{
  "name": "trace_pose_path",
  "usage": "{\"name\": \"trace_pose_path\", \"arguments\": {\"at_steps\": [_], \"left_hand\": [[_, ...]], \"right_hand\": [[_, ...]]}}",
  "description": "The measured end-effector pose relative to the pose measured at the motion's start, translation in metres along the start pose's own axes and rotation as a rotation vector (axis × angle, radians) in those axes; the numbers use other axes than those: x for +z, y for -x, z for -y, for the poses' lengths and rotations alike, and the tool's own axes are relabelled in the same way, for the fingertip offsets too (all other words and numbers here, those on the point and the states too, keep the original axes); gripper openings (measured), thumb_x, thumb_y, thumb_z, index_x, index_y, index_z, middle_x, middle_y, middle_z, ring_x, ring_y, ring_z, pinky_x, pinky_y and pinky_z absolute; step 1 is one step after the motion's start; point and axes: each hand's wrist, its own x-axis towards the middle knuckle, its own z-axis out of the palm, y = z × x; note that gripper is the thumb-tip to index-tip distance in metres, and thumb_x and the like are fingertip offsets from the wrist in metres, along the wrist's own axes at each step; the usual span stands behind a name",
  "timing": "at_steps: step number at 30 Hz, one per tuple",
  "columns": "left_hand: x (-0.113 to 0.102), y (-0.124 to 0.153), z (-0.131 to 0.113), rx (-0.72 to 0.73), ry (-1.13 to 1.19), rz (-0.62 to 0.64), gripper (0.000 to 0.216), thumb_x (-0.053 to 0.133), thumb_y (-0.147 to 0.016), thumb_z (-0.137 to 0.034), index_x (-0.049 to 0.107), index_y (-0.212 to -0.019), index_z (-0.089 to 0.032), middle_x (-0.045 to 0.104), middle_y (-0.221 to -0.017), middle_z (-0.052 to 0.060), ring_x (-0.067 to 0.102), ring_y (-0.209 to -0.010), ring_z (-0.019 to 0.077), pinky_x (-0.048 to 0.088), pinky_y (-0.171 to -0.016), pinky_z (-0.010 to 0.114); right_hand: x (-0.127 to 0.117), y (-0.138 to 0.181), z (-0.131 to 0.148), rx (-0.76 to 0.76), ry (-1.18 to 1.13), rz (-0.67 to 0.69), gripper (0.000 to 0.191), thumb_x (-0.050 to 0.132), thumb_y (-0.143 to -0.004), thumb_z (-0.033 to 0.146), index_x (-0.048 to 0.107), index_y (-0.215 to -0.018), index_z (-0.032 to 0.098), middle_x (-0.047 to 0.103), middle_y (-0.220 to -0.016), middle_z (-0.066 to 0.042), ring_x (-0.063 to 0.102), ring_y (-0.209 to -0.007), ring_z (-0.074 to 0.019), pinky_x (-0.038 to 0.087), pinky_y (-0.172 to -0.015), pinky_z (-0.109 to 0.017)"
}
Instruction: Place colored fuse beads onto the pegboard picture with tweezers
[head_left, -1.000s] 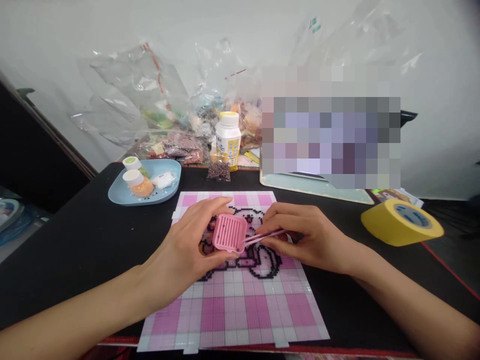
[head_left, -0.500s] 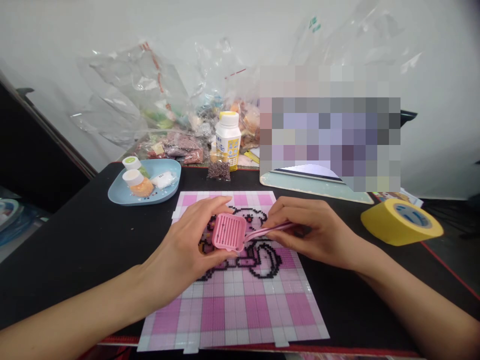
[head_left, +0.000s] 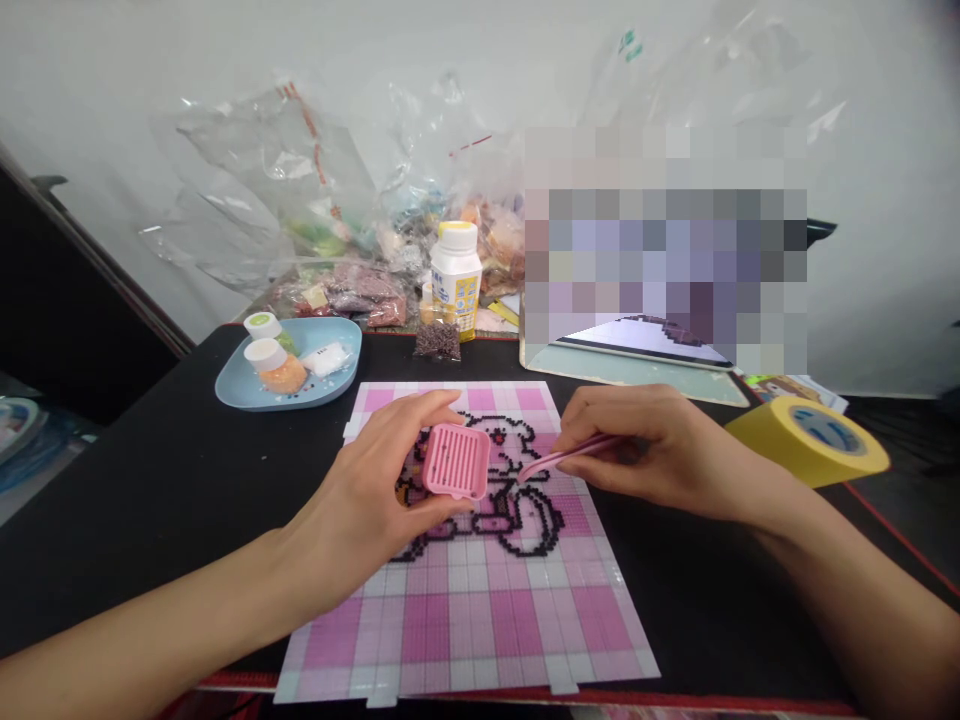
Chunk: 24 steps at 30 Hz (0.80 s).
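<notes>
My left hand (head_left: pixel 375 490) grips a small pink ridged tray (head_left: pixel 457 462) between thumb and fingers, with a few dark beads in its grooves. Pink tweezers (head_left: pixel 551 462) are pinched in my right hand (head_left: pixel 637 440), their tips just right of the tray and over the pegboard. Whether the tips hold a bead is too small to tell. Below both hands lies a pink and white checked pegboard (head_left: pixel 480 620), bearing a figure outlined in black beads (head_left: pixel 536 545). Part of the figure is hidden behind my left hand and the tray.
On the left sits a blue plate (head_left: pixel 232 385) with two capped bead bottles (head_left: pixel 279 370) and a white packet. Behind the board stand a white bottle (head_left: pixel 456 280) and a bag of dark beads (head_left: pixel 438 342). A yellow tape roll (head_left: pixel 780 440) and a partly blurred screen (head_left: pixel 652 335) are at right.
My right hand has moved right with the tweezers, drawing their tips away from the tray's edge. My left hand and the tray have barely shifted.
</notes>
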Motion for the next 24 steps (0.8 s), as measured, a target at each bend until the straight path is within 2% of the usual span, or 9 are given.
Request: {"name": "trace_pose_path", "arguments": {"at_steps": [10, 24], "left_hand": [[-0.0008, -0.0007, -0.0012, -0.005, 0.003, 0.006, 0.064, 0.074, -0.077, -0.029, 0.038, -0.13, -0.028, 0.063, -0.122, 0.003, 0.057, -0.117, 0.0213, 0.043, -0.102, 0.038], [-0.0007, -0.0003, -0.0004, 0.009, -0.01, 0.009, 0.065, 0.074, -0.077, -0.03, 0.037, -0.131, -0.029, 0.062, -0.122, 0.003, 0.056, -0.118, 0.0216, 0.044, -0.102, 0.039]], "right_hand": [[0.0018, -0.0031, 0.0024, -0.016, 0.005, 0.093, 0.007, 0.062, -0.085, 0.019, 0.069, -0.086, 0.018, 0.063, -0.075, -0.001, 0.056, -0.062, -0.0074, 0.04, -0.052, -0.017], [0.0041, -0.0029, 0.0015, -0.029, 0.007, 0.103, 0.009, 0.062, -0.085, 0.02, 0.07, -0.089, 0.018, 0.064, -0.077, -0.002, 0.058, -0.065, -0.0086, 0.042, -0.054, -0.017]]}}
